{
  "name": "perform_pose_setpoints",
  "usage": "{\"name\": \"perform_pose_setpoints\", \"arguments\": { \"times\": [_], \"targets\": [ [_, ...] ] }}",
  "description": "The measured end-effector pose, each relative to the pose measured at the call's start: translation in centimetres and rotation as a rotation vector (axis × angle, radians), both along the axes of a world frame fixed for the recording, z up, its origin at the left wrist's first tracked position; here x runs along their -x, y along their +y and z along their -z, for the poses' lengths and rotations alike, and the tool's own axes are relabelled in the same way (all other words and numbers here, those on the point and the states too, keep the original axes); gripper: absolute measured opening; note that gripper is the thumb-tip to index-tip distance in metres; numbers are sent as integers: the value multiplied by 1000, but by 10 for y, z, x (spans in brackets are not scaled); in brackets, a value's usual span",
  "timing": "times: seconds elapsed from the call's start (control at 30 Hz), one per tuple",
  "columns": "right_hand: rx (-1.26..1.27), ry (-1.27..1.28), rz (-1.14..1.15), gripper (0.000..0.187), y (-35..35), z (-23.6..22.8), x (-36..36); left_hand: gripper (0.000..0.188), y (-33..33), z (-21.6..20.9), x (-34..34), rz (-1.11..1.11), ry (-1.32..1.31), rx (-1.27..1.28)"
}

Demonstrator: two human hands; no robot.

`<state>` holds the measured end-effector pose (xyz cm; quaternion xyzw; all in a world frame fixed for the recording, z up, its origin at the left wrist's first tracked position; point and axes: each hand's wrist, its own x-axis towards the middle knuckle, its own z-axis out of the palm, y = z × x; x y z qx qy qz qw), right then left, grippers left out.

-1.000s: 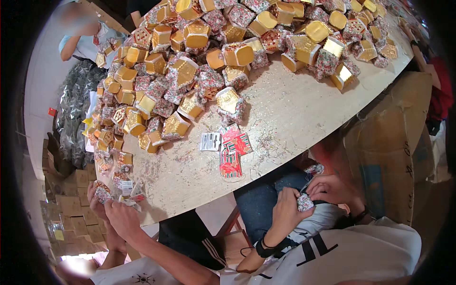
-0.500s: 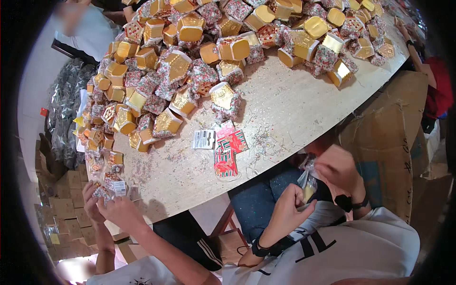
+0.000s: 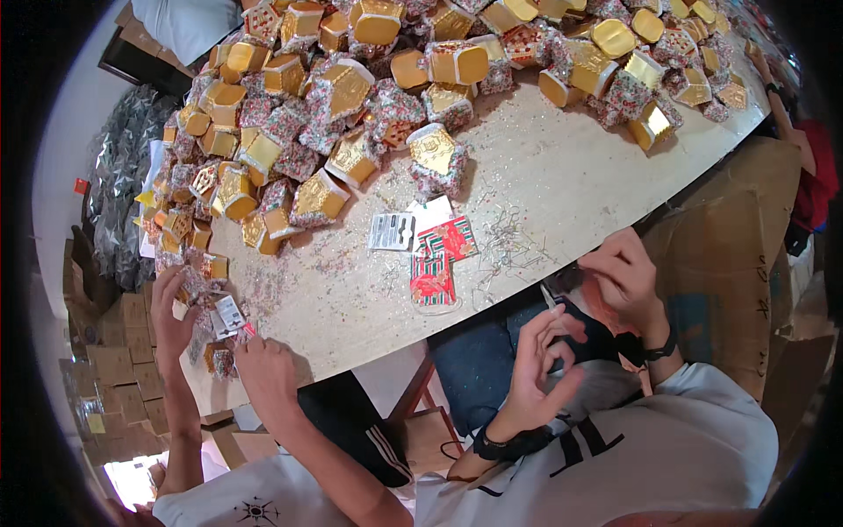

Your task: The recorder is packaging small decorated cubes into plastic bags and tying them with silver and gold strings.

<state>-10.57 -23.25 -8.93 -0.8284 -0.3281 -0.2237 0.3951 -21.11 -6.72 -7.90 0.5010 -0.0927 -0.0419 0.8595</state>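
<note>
My left hand (image 3: 546, 364) is raised over my lap, its fingers loosely curled and apart, with nothing visible in them. Higher up, beside the table edge, my right hand (image 3: 623, 274) has its fingertips drawn together. A small greyish, see-through piece (image 3: 566, 283) shows by those fingertips; its kind is unclear. A thin shiny strip (image 3: 548, 296) lies between the two hands. On the table ahead are red-and-green striped cards (image 3: 434, 288) and a white card with a cut-out slot (image 3: 392, 232). Loose wire-like bits (image 3: 509, 239) are scattered beside them.
A large pile of gold-based, glittery house-shaped ornaments (image 3: 347, 158) covers the table's far and left parts. A co-worker's hands (image 3: 268, 373) work at the left table edge. Cardboard (image 3: 711, 272) stands at right; stacked boxes (image 3: 110, 373) stand at left.
My hands have moved apart, and the clear bag with a yellowish thing between them no longer shows. My left fingers have spread. The view has shifted slightly; the co-worker's hands have separated.
</note>
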Motion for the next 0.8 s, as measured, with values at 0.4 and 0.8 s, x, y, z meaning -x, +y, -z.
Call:
{"name": "perform_pose_setpoints", "arguments": {
  "times": [0.4, 0.8],
  "targets": [
    [-1176, 1877, -352, 12, 14, -13, 49, 38, -2, 11, 0, -339, -137, -372],
    [-1122, 1884, -271, 9, 12, -6, 64, 22, 0, 6, 2, -368, -149, -528]
  ]
}}
